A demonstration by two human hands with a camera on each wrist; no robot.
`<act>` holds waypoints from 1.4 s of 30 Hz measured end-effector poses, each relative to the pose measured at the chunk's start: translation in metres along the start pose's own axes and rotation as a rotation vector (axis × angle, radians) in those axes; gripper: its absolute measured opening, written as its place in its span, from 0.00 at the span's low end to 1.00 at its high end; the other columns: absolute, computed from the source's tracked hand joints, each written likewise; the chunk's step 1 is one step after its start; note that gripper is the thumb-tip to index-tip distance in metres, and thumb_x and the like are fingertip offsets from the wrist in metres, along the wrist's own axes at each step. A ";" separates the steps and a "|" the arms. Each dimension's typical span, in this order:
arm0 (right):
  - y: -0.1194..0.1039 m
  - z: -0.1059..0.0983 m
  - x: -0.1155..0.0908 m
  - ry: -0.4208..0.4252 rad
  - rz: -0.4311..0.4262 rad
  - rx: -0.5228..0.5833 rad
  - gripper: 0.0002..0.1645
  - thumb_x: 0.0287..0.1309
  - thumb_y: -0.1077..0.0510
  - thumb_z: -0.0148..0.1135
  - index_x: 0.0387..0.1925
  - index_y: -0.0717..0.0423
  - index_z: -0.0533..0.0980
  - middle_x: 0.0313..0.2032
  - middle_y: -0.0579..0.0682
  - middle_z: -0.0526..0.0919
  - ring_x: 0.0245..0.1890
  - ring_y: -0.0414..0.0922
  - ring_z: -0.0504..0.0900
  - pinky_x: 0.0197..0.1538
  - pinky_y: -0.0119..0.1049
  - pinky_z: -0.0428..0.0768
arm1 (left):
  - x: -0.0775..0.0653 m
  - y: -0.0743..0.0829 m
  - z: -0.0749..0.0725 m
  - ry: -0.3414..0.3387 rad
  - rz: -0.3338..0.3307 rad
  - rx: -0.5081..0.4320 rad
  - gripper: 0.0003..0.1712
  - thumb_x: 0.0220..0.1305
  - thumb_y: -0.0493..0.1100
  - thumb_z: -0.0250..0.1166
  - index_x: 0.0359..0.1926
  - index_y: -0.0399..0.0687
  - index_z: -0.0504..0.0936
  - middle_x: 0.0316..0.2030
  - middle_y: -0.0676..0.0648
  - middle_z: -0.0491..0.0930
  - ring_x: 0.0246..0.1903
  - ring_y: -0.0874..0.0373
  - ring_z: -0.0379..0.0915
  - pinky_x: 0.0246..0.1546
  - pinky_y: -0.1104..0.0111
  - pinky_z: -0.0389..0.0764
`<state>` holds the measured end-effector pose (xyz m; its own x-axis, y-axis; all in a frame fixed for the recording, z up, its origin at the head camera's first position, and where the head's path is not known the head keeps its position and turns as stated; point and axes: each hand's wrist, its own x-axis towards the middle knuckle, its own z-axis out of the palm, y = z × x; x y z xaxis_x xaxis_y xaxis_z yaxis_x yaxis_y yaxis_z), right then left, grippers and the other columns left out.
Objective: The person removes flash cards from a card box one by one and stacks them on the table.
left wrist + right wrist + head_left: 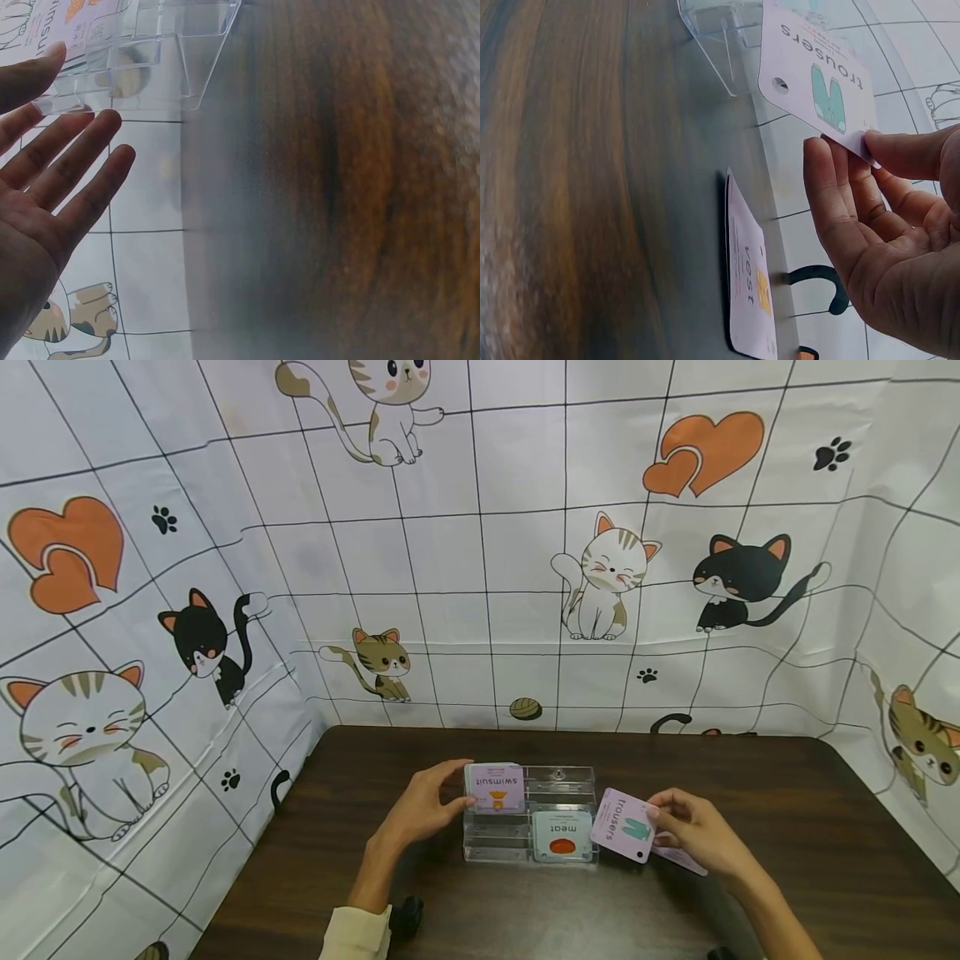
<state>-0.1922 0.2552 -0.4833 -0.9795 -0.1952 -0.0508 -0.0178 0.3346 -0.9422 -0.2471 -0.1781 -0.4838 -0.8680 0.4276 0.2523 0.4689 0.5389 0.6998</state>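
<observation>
A clear plastic card holder (495, 853) stands on the dark table. Purple "swimsuit" card (497, 787) sits in its upper left compartment, and a "meat" card (562, 836) is in the lower right one. My left hand (424, 803) holds the holder's left side between thumb and index finger, the thumb over the swimsuit card's edge; its other fingers spread loosely in the left wrist view. My right hand (696, 831) pinches a purple "trousers" card (622, 825) by its edge, tilted, right beside the holder. Beneath that hand, a purple "vest" card (751, 281) lies on the table.
The brown wooden table (780, 810) extends around the holder on both sides. Behind and beside it hangs a white cloth (517, 560) with grid lines, cats, hearts and paw prints. A dark strap piece (407, 917) is at the left wrist.
</observation>
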 end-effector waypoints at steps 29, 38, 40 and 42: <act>0.010 -0.025 -0.011 0.040 0.043 -0.007 0.20 0.81 0.60 0.57 0.60 0.76 0.72 0.44 0.58 0.84 0.39 0.41 0.88 0.44 0.36 0.91 | 0.000 -0.002 0.000 0.013 -0.021 0.032 0.35 0.69 0.39 0.75 0.74 0.44 0.75 0.63 0.42 0.84 0.62 0.45 0.84 0.65 0.43 0.82; 0.017 -0.031 -0.012 0.075 0.067 0.002 0.22 0.81 0.59 0.58 0.61 0.76 0.72 0.45 0.56 0.84 0.40 0.40 0.88 0.45 0.36 0.91 | -0.001 -0.001 0.000 0.013 -0.009 0.039 0.35 0.69 0.38 0.75 0.74 0.43 0.75 0.62 0.43 0.85 0.58 0.48 0.86 0.62 0.45 0.85; 0.018 -0.032 -0.012 0.080 0.063 0.008 0.21 0.81 0.59 0.58 0.60 0.77 0.72 0.45 0.56 0.83 0.40 0.40 0.88 0.44 0.35 0.91 | -0.001 -0.001 0.000 0.010 -0.008 0.042 0.35 0.69 0.38 0.75 0.74 0.44 0.75 0.62 0.43 0.85 0.58 0.49 0.86 0.61 0.47 0.85; 0.020 -0.034 -0.013 0.081 0.056 0.003 0.21 0.81 0.60 0.57 0.59 0.77 0.72 0.44 0.54 0.83 0.39 0.39 0.88 0.44 0.35 0.91 | -0.001 -0.001 0.000 0.007 -0.007 0.039 0.35 0.69 0.38 0.75 0.74 0.44 0.75 0.61 0.43 0.85 0.57 0.50 0.87 0.60 0.48 0.86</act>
<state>-0.1867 0.2957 -0.4897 -0.9920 -0.1005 -0.0768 0.0382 0.3404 -0.9395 -0.2470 -0.1788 -0.4849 -0.8723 0.4189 0.2521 0.4687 0.5696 0.6751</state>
